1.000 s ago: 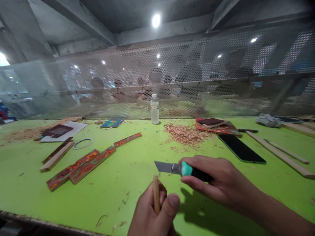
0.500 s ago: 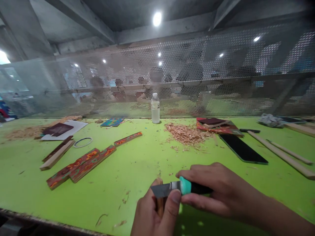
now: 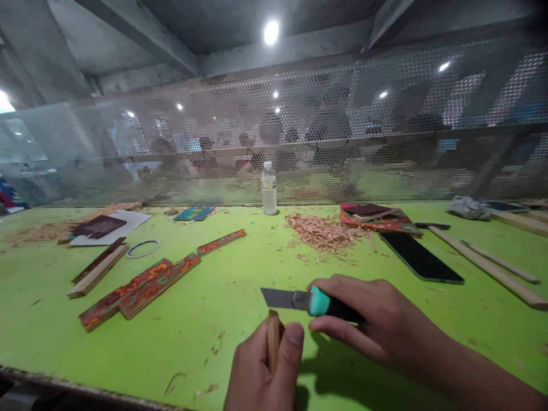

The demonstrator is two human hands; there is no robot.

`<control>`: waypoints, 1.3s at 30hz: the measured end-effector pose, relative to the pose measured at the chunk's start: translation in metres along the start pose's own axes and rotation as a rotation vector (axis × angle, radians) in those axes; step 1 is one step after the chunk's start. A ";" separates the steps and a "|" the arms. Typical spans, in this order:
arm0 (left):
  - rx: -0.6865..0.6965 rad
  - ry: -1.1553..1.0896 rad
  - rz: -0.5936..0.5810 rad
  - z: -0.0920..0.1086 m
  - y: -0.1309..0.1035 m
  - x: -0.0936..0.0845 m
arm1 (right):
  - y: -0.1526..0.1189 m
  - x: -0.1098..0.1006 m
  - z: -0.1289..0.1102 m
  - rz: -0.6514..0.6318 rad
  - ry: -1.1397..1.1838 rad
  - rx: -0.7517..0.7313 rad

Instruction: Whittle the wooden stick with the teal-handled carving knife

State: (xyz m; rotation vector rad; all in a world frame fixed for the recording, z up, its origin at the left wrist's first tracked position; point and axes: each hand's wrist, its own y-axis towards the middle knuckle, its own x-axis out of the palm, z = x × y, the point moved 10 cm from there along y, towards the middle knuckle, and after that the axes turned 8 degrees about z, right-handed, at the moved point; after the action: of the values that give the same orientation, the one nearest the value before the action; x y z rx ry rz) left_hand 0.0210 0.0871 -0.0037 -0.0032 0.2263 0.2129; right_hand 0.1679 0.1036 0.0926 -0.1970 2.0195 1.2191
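Note:
At the bottom centre my left hand [image 3: 265,368] is closed around a small wooden piece [image 3: 273,341], whose tip points up between thumb and fingers. My right hand [image 3: 363,319] grips a utility knife [image 3: 319,301] by its black handle with a turquoise collar. The knife's wide blade points left, just above the wooden piece and apart from it. Part of the handle is hidden in my right palm.
Patterned red wooden strips [image 3: 160,285] and a plain stick [image 3: 98,271] lie left. Beyond are a clear bottle [image 3: 269,191] and wood shavings [image 3: 325,231]. A black phone [image 3: 422,257] and long wooden rods [image 3: 488,265] lie right. A perforated screen [image 3: 231,137] stands behind.
The knife in my right hand has risen off the wooden piece and my left thumb. The wooden tip, earlier partly covered by the blade, now shows.

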 end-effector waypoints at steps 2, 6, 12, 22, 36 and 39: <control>0.020 -0.002 -0.013 0.000 0.001 0.002 | 0.000 -0.002 0.008 0.000 0.034 0.067; 0.054 -0.016 -0.009 0.004 0.000 0.002 | 0.000 0.001 0.012 -0.064 0.080 0.096; 0.031 -0.090 -0.070 0.002 -0.001 0.007 | -0.006 0.022 0.010 -0.267 0.068 0.091; 0.086 -0.387 -0.262 0.016 -0.001 0.021 | -0.010 0.029 0.006 -0.361 0.071 0.050; 0.041 -0.001 0.073 0.007 0.000 -0.004 | -0.007 0.019 0.001 -0.248 0.007 -0.013; 0.008 0.001 0.103 0.005 0.000 -0.005 | -0.006 0.017 -0.001 -0.217 -0.021 -0.028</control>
State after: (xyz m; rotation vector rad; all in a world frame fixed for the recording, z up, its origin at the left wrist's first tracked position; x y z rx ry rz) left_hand 0.0177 0.0859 0.0027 0.0168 0.2283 0.3141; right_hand 0.1583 0.1032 0.0772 -0.4047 1.9084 1.1078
